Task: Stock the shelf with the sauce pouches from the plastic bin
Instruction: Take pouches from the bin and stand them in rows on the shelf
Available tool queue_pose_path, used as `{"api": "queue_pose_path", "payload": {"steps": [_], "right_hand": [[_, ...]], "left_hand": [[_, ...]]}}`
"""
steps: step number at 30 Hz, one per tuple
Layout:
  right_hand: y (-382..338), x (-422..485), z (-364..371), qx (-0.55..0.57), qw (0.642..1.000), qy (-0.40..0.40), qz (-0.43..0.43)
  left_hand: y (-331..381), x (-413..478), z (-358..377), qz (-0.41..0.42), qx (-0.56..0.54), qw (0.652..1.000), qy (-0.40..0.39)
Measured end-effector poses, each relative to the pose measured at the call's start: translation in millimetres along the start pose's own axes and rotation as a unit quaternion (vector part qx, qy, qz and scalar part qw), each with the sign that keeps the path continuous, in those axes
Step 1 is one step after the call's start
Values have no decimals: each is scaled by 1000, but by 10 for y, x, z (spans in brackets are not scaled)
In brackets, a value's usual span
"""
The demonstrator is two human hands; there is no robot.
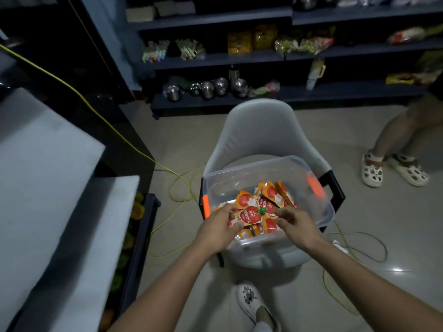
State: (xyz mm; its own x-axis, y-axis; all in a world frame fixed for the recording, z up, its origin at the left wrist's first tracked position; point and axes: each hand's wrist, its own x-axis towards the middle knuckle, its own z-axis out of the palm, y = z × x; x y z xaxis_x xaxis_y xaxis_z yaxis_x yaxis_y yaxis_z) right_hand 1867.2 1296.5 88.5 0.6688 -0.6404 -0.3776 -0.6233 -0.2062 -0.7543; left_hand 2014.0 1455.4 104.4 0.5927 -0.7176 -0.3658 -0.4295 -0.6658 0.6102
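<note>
A clear plastic bin (318,213) with orange latches sits on a grey chair (257,130). Inside lie several orange and red sauce pouches (268,195). Both my hands reach into the bin's near side. My left hand (219,224) grips a red pouch with a green cap (251,215) at its left edge, thumb curled under it. My right hand (293,220) has its fingers curled down onto the pouches beside that cap. The shelf (143,226) at my left holds a few packets on a low level.
A yellow cable (119,133) runs across the tiled floor and loops around the chair. Dark shelving (215,62) with steel pots and packets stands behind. Another person's legs in white clogs (393,168) stand at the right. My own white shoe (251,303) shows below.
</note>
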Motion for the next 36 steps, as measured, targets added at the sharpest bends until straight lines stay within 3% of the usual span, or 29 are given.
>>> {"api": "queue_pose_path", "payload": {"steps": [9, 15, 18, 28, 36], "right_hand": [[608, 1312, 135, -52, 992, -45, 103], [1045, 1759, 281, -168, 961, -163, 145], [1119, 1864, 343, -239, 936, -218, 140], [1324, 2022, 451, -415, 868, -253, 100], [1273, 2040, 373, -521, 800, -295, 30]], "left_hand": [[-482, 1539, 681, -99, -43, 991, -75], [-836, 1965, 1056, -84, 61, 984, -142], [-951, 2059, 1177, -64, 90, 980, -165], [-1040, 2187, 1368, -10, 135, 978, -157], [-1011, 2185, 1302, -14, 38, 981, -191]]}}
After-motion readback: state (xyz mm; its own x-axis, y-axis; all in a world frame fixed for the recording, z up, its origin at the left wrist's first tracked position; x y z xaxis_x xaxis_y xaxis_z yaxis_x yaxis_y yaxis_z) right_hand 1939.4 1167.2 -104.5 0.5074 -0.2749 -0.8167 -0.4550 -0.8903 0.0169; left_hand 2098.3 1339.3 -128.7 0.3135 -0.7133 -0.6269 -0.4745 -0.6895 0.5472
